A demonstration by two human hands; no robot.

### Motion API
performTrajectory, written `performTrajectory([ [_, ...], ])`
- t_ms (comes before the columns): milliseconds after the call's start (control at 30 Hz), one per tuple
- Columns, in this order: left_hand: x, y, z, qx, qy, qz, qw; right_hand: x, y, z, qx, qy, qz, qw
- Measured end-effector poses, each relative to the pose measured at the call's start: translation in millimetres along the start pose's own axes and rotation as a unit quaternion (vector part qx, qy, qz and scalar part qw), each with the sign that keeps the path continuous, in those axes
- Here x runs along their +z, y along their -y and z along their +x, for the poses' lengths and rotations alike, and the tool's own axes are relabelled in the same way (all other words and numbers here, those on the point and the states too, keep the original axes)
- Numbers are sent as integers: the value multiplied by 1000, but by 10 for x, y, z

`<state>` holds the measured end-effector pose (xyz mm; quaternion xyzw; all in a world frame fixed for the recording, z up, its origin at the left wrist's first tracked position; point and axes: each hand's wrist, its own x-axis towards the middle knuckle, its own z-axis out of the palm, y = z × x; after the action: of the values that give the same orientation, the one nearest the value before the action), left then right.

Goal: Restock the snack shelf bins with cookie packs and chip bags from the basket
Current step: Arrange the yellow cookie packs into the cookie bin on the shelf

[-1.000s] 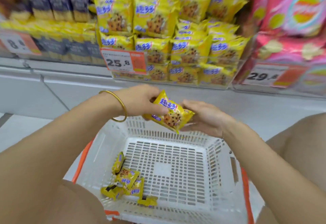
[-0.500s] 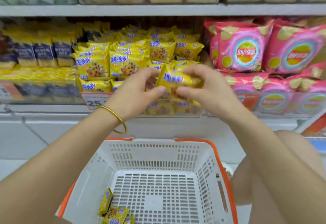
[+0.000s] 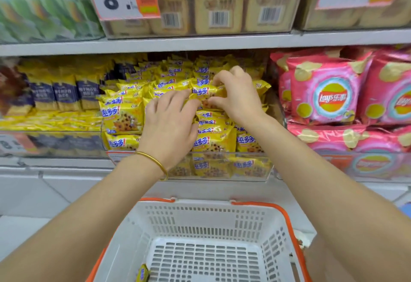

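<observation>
Left hand (image 3: pixel 170 124) and right hand (image 3: pixel 236 98) pinch the cookie pack (image 3: pixel 205 92) by its ends, long axis crosswise, atop the bin's (image 3: pixel 255 176) pile.

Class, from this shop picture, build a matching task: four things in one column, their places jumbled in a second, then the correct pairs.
Things
1. pink chip bags
2. white basket
3. gold bangle
4. cookie pack

Places
A. worn just behind the left hand
B. held by left hand and right hand over the cookie bin
C. right of the cookie bin
D. lowest in view, nearest the camera

Pairs: 1-C, 2-D, 3-A, 4-B
</observation>
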<state>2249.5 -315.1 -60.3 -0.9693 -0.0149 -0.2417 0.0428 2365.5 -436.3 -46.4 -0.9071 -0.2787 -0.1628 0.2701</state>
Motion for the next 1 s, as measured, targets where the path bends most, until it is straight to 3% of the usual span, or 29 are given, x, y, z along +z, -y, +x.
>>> performTrajectory([
  [100,-3,0,-36,16,-9,-6,1000,-52,-11,-80,1,-8,-43,999],
  [233,-75,-7,-258,52,-76,-28,995,-212,63,-371,-29,-63,-68,995],
  [333,-107,18,-544,71,-103,-43,991,-254,195,-778,-69,-110,21,991],
  [400,-84,115,-776,79,-61,-37,994,-133,313,-1080,-94,-103,121,983],
  [467,-15,257,-1026,73,53,-20,996,234,400,-1359,-83,-17,163,983],
  [567,89,368,-1415,52,254,-15,966,1156,402,-1830,-43,251,105,961],
  [633,204,425,-1640,40,315,14,948,1835,368,-2230,-51,421,70,903],
  [733,252,479,-1830,47,334,26,941,2628,372,-2827,-44,575,56,815],
  [800,304,592,-1947,44,379,56,923,3007,439,-3143,-8,619,39,784],
  [1000,375,830,-2011,40,420,50,905,3611,542,-3460,118,576,1,809],
])
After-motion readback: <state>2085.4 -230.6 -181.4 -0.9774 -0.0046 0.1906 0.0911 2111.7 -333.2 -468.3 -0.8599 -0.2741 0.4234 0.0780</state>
